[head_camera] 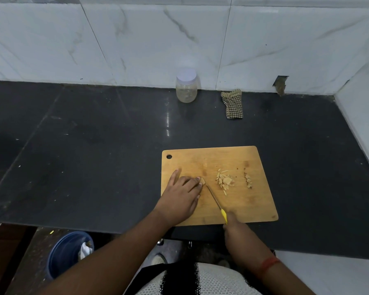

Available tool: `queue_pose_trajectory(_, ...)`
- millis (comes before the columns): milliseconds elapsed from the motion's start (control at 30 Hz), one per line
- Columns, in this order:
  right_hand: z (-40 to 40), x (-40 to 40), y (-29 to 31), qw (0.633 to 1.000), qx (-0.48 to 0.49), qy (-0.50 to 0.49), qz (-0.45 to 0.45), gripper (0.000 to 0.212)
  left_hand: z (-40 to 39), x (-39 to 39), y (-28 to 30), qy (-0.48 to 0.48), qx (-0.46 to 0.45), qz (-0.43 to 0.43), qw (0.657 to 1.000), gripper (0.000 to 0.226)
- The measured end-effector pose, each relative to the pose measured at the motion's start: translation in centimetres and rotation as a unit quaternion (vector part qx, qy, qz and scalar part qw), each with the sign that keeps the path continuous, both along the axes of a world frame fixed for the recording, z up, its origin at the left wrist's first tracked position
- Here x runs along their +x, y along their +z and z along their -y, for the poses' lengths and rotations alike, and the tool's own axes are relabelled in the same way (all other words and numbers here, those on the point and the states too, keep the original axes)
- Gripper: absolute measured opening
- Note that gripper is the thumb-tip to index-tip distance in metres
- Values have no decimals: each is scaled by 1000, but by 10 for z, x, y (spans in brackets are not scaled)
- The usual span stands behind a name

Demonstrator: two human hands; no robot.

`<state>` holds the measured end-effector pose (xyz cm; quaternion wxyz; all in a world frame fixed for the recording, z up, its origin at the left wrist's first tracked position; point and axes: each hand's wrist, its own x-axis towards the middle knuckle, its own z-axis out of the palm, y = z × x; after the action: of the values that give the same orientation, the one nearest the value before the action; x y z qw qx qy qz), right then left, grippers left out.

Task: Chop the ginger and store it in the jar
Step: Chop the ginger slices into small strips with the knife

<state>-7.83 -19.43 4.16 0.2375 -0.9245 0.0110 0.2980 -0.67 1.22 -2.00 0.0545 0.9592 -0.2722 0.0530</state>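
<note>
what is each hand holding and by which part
Right hand holds the knife by its yellow handle. Left hand pins a ginger piece to the board with its fingertips.

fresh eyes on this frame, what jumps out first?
The wooden cutting board at the near edge of the black counter, where the left hand pins a ginger piece while the right hand works a yellow-handled knife. Cut ginger strips lie mid-board. The lidded jar stands against the marble wall, a checked cloth beside it.
</note>
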Motion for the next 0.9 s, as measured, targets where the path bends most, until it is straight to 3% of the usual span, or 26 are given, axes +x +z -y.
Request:
queue_pose_trajectory(133,-11,20,0,999,9,5,41,29,1,-1,1,3,-5,-1,1000,43)
queue_pose_trajectory(333,-23,34,-7,999,-21,23,20,30,2,0,2,5,-6,-3,1000,42)
queue_pose_trajectory(500,-14,9,-17,999,8,-32,-18,20,2,-2,2,8,-6,10,1000,41)
queue_pose_trajectory(633,-3,-9,-4,999,-6,4,-31,40,1,-2,2,6,-2,12,1000,42)
queue_pose_trajectory(900,-5,12,-3,999,24,-7,43,22,3,-3,8,0,0,-10,1000,44)
